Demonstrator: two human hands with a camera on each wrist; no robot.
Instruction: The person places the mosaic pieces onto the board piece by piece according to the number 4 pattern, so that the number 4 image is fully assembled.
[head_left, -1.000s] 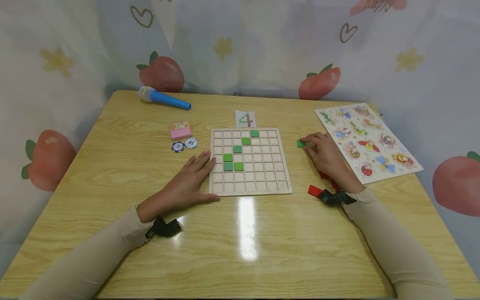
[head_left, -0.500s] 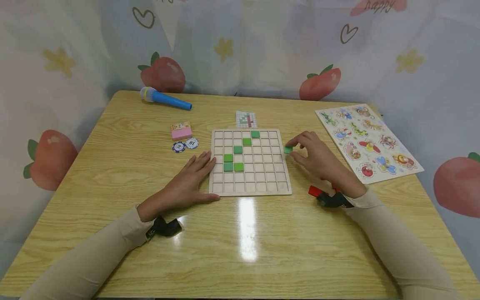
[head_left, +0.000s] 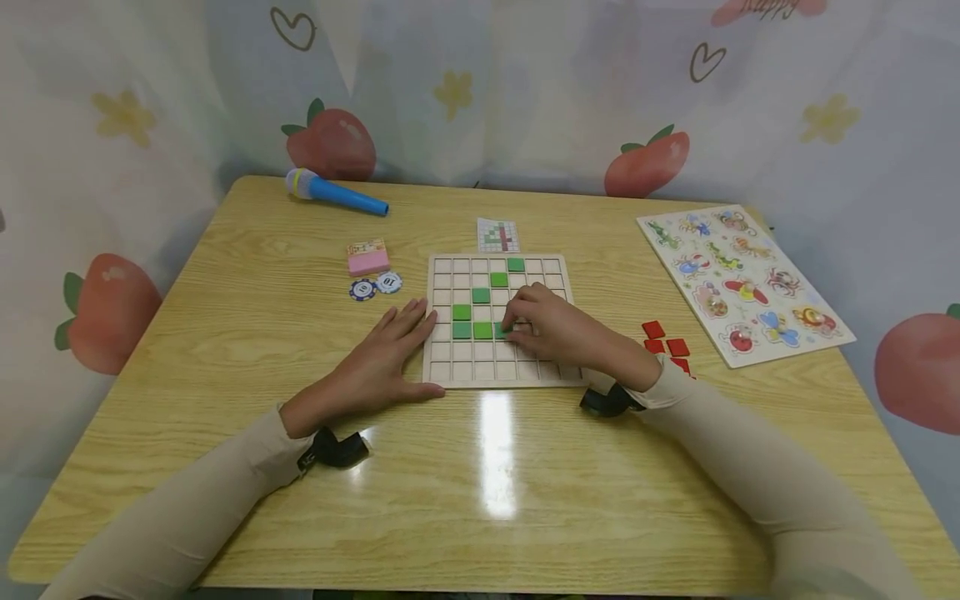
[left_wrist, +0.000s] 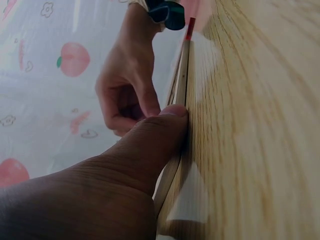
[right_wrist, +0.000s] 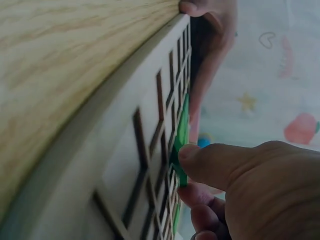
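In the head view, my right hand [head_left: 562, 329] pinches a green square tile [head_left: 501, 332] between thumb and fingers, low over the wooden grid board [head_left: 441, 370]. Seen from the right wrist, this tile [right_wrist: 178, 159] is at the grid's surface; whether it lies fully in a cell cannot be told. Several other green tiles [head_left: 481, 296] sit in cells, forming a diagonal and part of a row. My left hand [head_left: 382, 354] rests at the board's left side with fingers stretched out, and its thumb [left_wrist: 167, 115] lies against the near edge.
A small pattern card [head_left: 497, 236] lies behind the board. Several red tiles [head_left: 654, 330] are on the table to the right, near an insect puzzle board [head_left: 738, 268]. To the left are a pink box [head_left: 368, 260], two poker chips [head_left: 363, 289] and a blue toy microphone [head_left: 345, 196].
My right hand has carried the green tile leftward from beside the board onto the grid, beside the row of green tiles. The red tiles are more exposed. My left hand stays at the board.
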